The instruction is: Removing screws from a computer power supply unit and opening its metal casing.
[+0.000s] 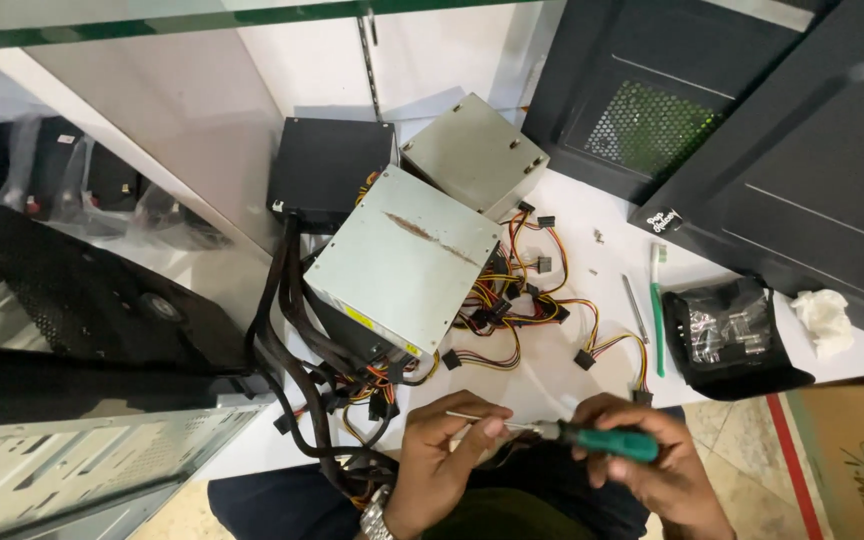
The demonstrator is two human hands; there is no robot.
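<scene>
My right hand (652,465) grips the green handle of a screwdriver (592,438) held level over my lap. The fingertips of my left hand (447,455) pinch its thin metal shaft near the tip. A wristwatch shows on my left wrist. Just beyond my hands, on the white table (552,375), lies a grey metal power supply box (402,262) with a rust streak on top. Bundles of coloured wires with black plugs (522,310) spill from it toward me.
A second grey box (474,152) and a black box (327,170) sit behind. Two black case panels (752,120) lean at right. A green toothbrush (658,315), a black pouch (727,330), crumpled tissue (824,318), a cardboard box (857,460) and an open metal case (72,460) at left surround me.
</scene>
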